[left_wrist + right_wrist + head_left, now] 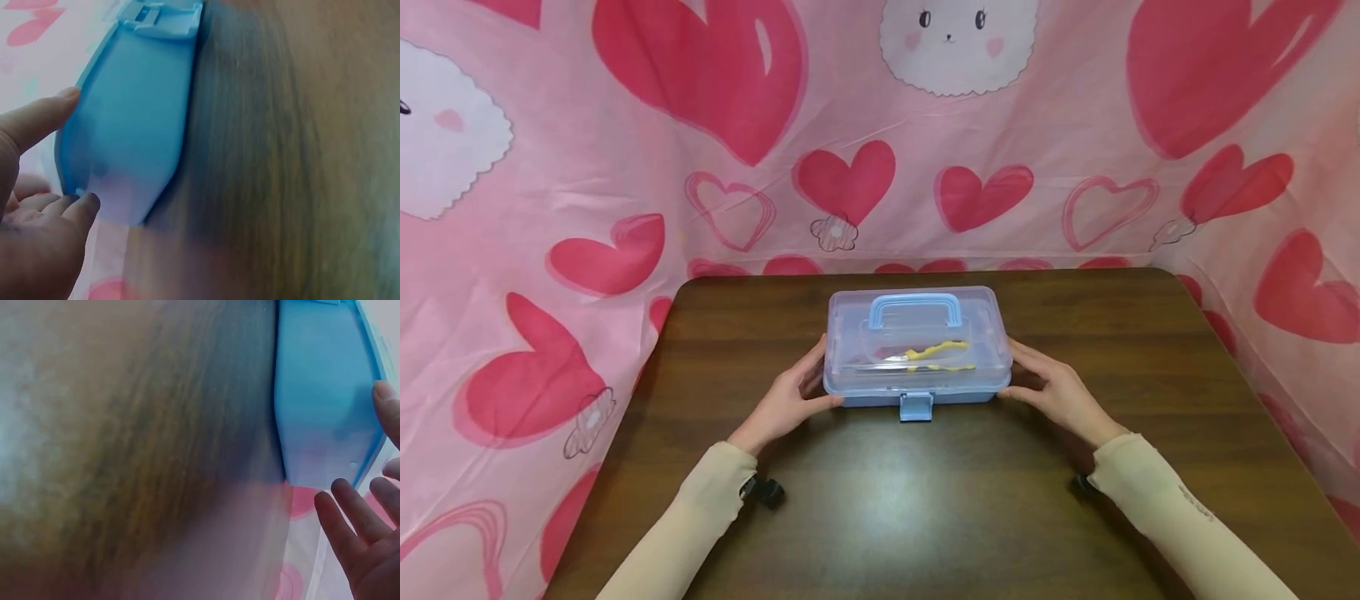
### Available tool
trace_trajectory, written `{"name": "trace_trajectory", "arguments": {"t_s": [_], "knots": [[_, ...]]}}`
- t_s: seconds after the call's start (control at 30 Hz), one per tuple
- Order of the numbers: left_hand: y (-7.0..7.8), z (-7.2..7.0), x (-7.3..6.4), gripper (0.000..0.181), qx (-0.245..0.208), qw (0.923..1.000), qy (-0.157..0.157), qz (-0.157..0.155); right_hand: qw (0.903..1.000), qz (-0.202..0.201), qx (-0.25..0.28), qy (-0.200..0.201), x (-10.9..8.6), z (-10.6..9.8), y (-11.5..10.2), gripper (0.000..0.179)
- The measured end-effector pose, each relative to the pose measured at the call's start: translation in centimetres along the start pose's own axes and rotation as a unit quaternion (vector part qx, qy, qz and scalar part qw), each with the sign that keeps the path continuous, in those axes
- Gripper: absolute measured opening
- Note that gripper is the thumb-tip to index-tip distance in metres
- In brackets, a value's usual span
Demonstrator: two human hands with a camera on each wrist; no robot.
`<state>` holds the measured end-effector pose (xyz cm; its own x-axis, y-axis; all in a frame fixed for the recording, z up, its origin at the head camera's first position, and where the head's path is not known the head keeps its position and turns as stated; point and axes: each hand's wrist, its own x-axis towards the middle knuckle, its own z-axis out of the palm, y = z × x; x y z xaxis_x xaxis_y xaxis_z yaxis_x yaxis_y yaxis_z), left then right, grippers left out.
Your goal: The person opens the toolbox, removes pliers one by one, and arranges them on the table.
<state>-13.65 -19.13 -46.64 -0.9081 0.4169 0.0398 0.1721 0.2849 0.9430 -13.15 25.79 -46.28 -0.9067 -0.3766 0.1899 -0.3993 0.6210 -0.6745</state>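
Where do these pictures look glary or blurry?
Head view: pale glare on the table in front of the box, itself fairly crisp; left wrist view: wood grain soft and smeared; right wrist view: grain blurred too, brighter at the left edge.

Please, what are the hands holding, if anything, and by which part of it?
The box, between left hand and right hand, at its short ends.

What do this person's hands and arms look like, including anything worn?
The left hand and right hand wear no gloves. Long cream sleeves cover the forearms; the right one has a thin dark mark. A small black device shows by each cuff.
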Motion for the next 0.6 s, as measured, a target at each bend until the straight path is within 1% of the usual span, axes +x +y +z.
{"name": "trace_trajectory", "arguments": {"t_s": [0.27, 0.47, 0.6], "knots": [[0.1, -0.3, -0.6, 0.102, 0.045, 0.9990, 0.004, -0.001, 0.9999, 0.006, 0.002, 0.016, -1.2, 0.5, 0.0, 0.081], [0.3, -0.4, -1.1, 0.101, 0.065, 0.9978, 0.003, 0.010, 0.9997, 0.009, 0.015, 0.020, -2.0, 0.6, -0.1, 0.077], [0.6, -0.5, -1.4, 0.101, 0.080, 0.9968, 0.001, 0.009, 0.9995, 0.011, 0.020, 0.021, -2.3, 0.5, -0.3, 0.076]]}}
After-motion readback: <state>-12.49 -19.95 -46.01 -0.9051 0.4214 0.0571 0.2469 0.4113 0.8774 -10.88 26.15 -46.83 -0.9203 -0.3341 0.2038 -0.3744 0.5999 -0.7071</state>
